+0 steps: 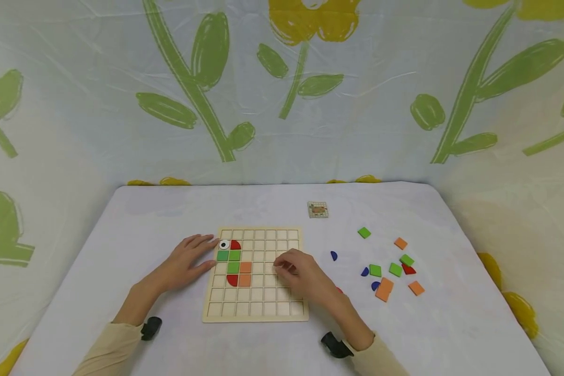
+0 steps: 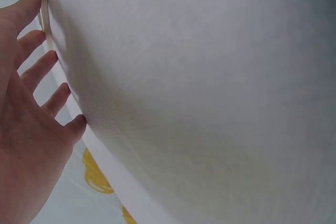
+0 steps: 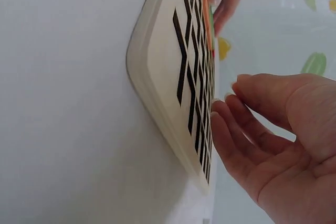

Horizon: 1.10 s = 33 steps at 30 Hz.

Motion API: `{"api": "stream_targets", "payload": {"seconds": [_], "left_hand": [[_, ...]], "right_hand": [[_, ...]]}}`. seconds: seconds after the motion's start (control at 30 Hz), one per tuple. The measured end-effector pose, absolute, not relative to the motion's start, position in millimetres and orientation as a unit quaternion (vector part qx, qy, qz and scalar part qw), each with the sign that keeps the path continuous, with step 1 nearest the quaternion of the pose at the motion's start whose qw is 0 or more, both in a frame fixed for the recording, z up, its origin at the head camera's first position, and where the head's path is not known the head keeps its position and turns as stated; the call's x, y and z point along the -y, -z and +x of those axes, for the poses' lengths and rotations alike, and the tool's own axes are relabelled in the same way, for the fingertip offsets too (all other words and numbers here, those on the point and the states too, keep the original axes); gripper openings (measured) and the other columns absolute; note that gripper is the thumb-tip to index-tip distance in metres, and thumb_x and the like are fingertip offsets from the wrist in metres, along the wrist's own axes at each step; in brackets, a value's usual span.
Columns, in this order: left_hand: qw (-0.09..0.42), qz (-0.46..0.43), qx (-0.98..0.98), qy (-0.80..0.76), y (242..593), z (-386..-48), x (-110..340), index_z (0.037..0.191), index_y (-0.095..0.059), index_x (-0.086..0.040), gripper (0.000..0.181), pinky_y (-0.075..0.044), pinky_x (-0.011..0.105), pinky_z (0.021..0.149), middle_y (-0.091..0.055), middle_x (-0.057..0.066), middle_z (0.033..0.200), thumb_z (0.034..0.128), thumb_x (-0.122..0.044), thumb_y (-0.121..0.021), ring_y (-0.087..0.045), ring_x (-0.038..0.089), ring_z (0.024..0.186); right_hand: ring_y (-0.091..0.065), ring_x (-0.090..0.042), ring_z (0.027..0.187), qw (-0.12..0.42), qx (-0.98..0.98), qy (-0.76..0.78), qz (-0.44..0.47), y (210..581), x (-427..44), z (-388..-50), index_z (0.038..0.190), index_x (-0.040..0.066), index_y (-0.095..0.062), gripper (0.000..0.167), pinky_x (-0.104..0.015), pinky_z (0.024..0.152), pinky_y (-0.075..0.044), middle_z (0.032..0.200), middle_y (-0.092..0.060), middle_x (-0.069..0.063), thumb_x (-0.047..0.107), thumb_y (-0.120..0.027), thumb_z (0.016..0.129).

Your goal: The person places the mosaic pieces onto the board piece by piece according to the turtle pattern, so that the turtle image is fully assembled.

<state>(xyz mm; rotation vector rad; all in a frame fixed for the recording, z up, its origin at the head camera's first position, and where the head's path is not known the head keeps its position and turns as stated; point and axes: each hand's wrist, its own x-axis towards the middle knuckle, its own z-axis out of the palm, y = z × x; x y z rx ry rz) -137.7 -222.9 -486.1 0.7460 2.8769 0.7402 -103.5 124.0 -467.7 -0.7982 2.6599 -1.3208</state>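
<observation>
A wooden grid board lies on the table. At its upper left are a white-and-black eye piece, red curved pieces, green squares and orange squares. My left hand has its fingers spread at the board's left edge, with fingertips touching it. Over the right half of the board is my right hand, fingers loosely bent. In the right wrist view no piece shows between the thumb and fingers of this hand, near the board surface.
Right of the board lie loose green, orange, blue and red pieces, some overlapping. A small picture card lies beyond the board's upper right corner. Flower-patterned cloth rises behind the table.
</observation>
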Motion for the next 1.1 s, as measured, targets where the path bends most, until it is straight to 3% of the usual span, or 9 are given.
{"api": "stream_targets", "payload": {"seconds": [0.33, 0.7, 1.1], "left_hand": [[0.041, 0.242, -0.938, -0.245, 487.2, -136.6, 223.0, 0.153, -0.05, -0.01, 0.058, -0.024, 0.067, 0.116, -0.044, 0.017, 0.158, 0.1027, -0.034, -0.065, -0.027, 0.046, 0.148], [0.039, 0.242, -0.94, -0.239, 487.9, -137.4, 224.0, 0.153, -0.05, -0.011, 0.058, -0.025, 0.067, 0.116, -0.044, 0.016, 0.158, 0.1026, -0.036, -0.065, -0.028, 0.045, 0.147], [0.043, 0.239, -0.941, -0.238, 487.1, -136.9, 224.5, 0.154, -0.049, -0.012, 0.058, -0.027, 0.068, 0.115, -0.043, 0.015, 0.158, 0.103, -0.037, -0.064, -0.028, 0.045, 0.147]], "right_hand": [[-0.067, -0.019, 0.097, -0.007, -0.882, 0.413, -0.228, 465.2, -163.0, -99.4, 0.109, 0.001, -0.072, 0.013, -0.035, 0.086, -0.059, 0.103, -0.069, -0.005, 0.001, -0.071, 0.096], [-0.067, -0.017, 0.1, -0.013, -0.906, 0.396, -0.147, 464.3, -207.6, -85.7, 0.112, 0.005, -0.072, 0.016, -0.039, 0.089, -0.059, 0.107, -0.069, 0.001, 0.005, -0.073, 0.096], [-0.068, -0.019, 0.096, -0.054, -0.921, 0.372, -0.1, 463.9, -248.5, -70.6, 0.109, 0.006, -0.074, 0.016, -0.038, 0.083, -0.061, 0.104, -0.07, 0.001, 0.005, -0.075, 0.094]]}}
